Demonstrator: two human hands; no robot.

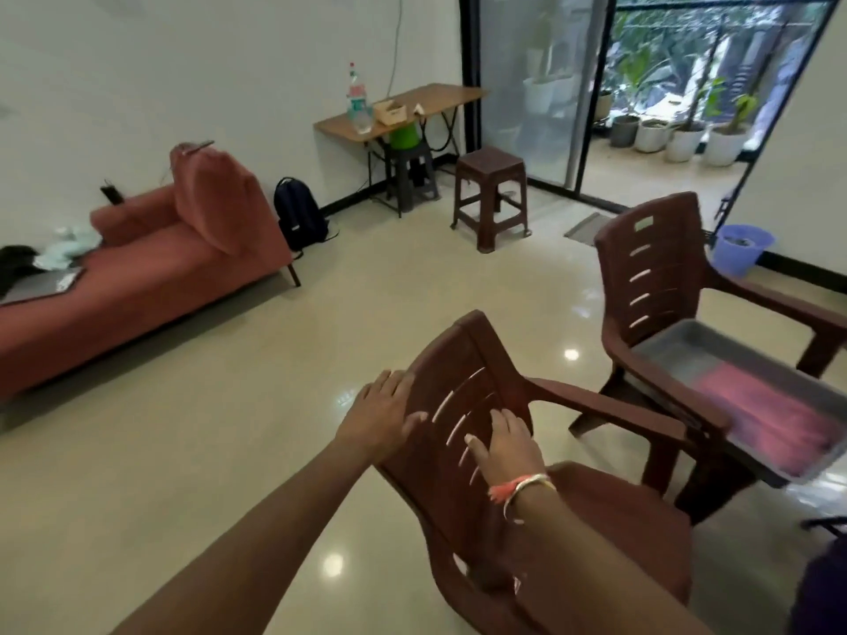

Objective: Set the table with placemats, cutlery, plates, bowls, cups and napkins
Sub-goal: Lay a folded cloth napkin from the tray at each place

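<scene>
Glossy floor (256, 359); left hand (382, 407) around brown chair (463, 359) back edge, right hand (508, 444) flat on slats.

1 head view looks forward-down, close over chair (458, 355).

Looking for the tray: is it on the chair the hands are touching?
No: the grey tray lies on the far chair, while the left hand and right hand touch the near chair.
</scene>
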